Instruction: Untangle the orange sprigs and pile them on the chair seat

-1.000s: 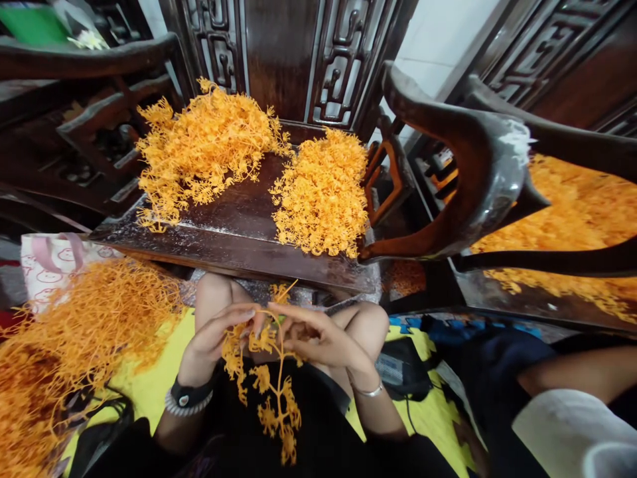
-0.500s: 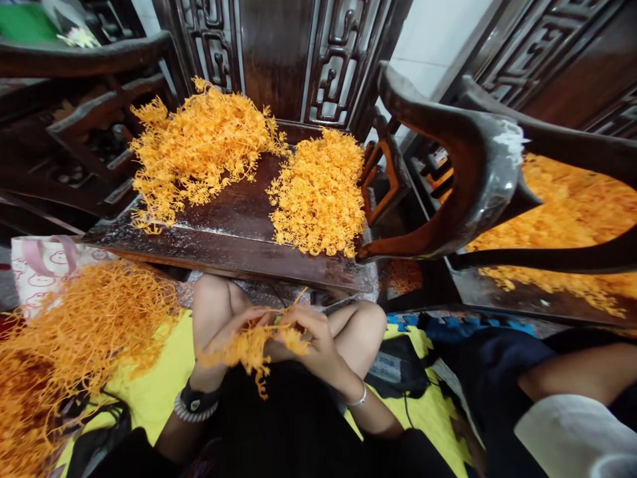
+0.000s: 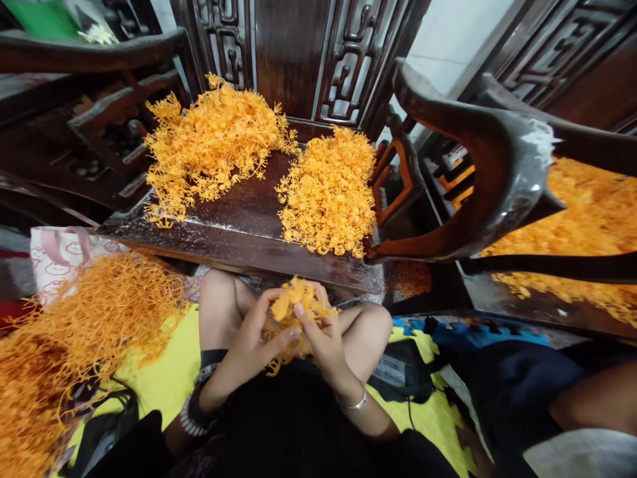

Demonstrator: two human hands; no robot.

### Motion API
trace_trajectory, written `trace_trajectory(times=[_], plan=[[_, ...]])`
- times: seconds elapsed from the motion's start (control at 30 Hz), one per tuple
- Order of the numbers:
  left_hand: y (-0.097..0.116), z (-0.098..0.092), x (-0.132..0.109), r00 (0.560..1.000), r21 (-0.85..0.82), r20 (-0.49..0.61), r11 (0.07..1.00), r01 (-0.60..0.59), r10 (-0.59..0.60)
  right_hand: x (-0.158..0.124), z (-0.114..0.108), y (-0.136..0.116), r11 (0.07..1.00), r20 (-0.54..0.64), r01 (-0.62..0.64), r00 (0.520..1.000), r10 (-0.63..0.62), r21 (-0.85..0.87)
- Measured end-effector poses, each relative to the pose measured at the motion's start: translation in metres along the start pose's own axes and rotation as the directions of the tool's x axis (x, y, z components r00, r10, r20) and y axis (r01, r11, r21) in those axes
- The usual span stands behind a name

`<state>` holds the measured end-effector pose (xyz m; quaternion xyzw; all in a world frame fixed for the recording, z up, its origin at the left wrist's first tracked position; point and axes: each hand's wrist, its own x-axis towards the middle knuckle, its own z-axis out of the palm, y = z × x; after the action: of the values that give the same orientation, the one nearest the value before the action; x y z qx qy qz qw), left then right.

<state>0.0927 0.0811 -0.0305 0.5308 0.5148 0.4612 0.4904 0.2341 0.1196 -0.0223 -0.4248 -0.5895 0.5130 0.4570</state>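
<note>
Above my lap, both hands are closed around a bunch of orange stringy strands, soft and curly-looking, with small branched ends. My left hand wraps its left side, thumb pointing inward. On the other side, my right hand presses its thumb against the front of the bunch. Part of the bunch hangs below between the palms, and some fingers are hidden behind it. On the wooden chair seat in front lie a loose orange heap and a denser orange pile of similar branched pieces.
A large tangle of long orange strands lies at my left, by a white bag with pink handles. Another chair at right bears more orange pieces. A person's leg is close on my right. Yellow matting lies beneath.
My hands have come together and bunched up the strands that hung loosely between them. The bunch is now higher and more compact. The view has shifted slightly to the left.
</note>
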Motion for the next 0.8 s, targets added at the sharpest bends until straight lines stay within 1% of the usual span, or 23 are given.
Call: trace_trajectory(times=[0.03, 0.07, 0.1, 0.13, 0.2, 0.23, 0.3, 0.37, 0.4, 0.47, 0.53, 0.6, 0.63, 0.67, 0.73, 0.8], plan=[[0.003, 0.002, 0.001, 0.998, 0.028, -0.063, 1.000, -0.009, 0.011, 0.000, 0.002, -0.002, 1.000, -0.024, 0.023, 0.999, -0.023, 0.018], [0.007, 0.003, 0.004, 0.994, 0.061, -0.101, 0.998, -0.024, 0.030, -0.001, 0.004, -0.003, 0.998, -0.050, 0.032, 0.998, -0.029, 0.050], [0.010, 0.003, 0.006, 0.993, 0.094, -0.107, 0.995, -0.043, 0.053, -0.001, 0.005, -0.004, 0.996, -0.077, 0.021, 0.997, -0.014, 0.087], [0.013, 0.002, 0.009, 0.993, 0.124, -0.085, 0.990, -0.066, 0.076, 0.000, 0.006, -0.005, 0.993, -0.093, -0.010, 0.995, 0.021, 0.119], [0.018, -0.001, 0.014, 0.995, 0.159, -0.003, 0.982, -0.099, 0.101, 0.001, 0.007, -0.006, 0.979, -0.095, -0.095, 0.989, 0.114, 0.182], [0.019, -0.003, 0.016, 0.995, 0.160, 0.042, 0.982, -0.101, 0.096, 0.001, 0.006, -0.007, 0.968, -0.071, -0.141, 0.985, 0.158, 0.208], [0.020, -0.008, 0.018, 0.988, 0.127, 0.145, 0.990, -0.066, 0.048, 0.002, 0.003, -0.009, 0.943, 0.009, -0.214, 0.976, 0.219, 0.255], [0.021, -0.012, 0.018, 0.972, 0.069, 0.233, 0.998, -0.010, -0.006, 0.002, -0.001, -0.012, 0.920, 0.095, -0.257, 0.966, 0.239, 0.296], [0.021, -0.014, 0.018, 0.969, 0.041, 0.245, 0.999, 0.006, -0.015, 0.001, -0.003, -0.014, 0.913, 0.126, -0.265, 0.963, 0.237, 0.310], [0.024, -0.017, 0.017, 0.981, 0.001, 0.195, 1.000, -0.014, 0.014, -0.002, -0.007, -0.019, 0.908, 0.176, -0.270, 0.959, 0.223, 0.321], [0.028, -0.018, 0.015, 0.991, -0.013, 0.106, 0.997, -0.082, 0.083, -0.006, -0.010, -0.023, 0.908, 0.218, -0.279, 0.951, 0.218, 0.312], [0.031, -0.018, 0.011, 0.990, -0.016, 0.071, 0.993, -0.117, 0.118, -0.010, -0.012, -0.024, 0.910, 0.251, -0.282, 0.945, 0.208, 0.306], [0.031, -0.016, 0.008, 0.991, -0.015, 0.068, 0.994, -0.111, 0.112, -0.012, -0.013, -0.025, 0.911, 0.263, -0.279, 0.944, 0.201, 0.303], [0.030, -0.014, 0.006, 0.993, -0.011, 0.062, 0.995, -0.096, 0.096, -0.013, -0.012, -0.024, 0.916, 0.267, -0.272, 0.944, 0.194, 0.296], [0.026, -0.008, 0.000, 0.998, 0.003, 0.011, 0.998, -0.066, 0.066, -0.015, -0.010, -0.023, 0.928, 0.249, -0.257, 0.950, 0.191, 0.269], [0.022, -0.004, -0.003, 0.998, -0.006, -0.039, 0.998, -0.059, 0.059, -0.018, -0.009, -0.022, 0.930, 0.193, -0.266, 0.956, 0.220, 0.255]])
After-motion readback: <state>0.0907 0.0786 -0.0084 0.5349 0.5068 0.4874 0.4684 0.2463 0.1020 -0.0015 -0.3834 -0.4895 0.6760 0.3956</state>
